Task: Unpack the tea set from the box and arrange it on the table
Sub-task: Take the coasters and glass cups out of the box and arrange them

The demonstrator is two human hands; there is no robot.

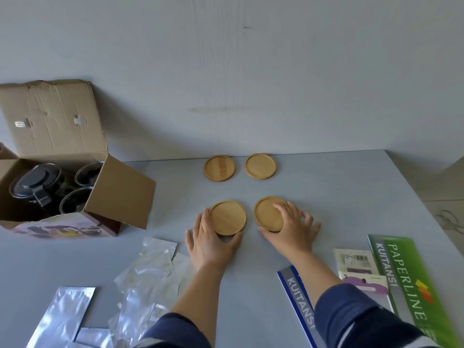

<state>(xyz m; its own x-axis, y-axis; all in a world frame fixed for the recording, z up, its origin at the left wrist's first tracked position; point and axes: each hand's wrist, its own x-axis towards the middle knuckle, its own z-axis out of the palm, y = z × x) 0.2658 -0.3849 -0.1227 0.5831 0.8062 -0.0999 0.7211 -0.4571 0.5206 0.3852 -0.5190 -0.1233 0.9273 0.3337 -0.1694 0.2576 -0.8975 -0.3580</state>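
Several round wooden coasters lie on the grey table (339, 197). Two sit at the far edge, one left (219, 168) and one right (260, 166). My left hand (209, 243) grips the near left coaster (228, 217) by its left and front rim. My right hand (292, 228) holds the near right coaster (267, 212), fingers lying on its right side. An open cardboard box (120, 194) stands at the left. Inside it are a dark-lidded glass teapot (35, 183) and glass cups (88, 172).
Clear plastic bags (148, 275) and a silvery pouch (62, 315) lie near the front left. Receipt books, one blue (298, 302) and one green (411, 280), plus small cards (356, 262), lie at the front right. A wall rises behind the table.
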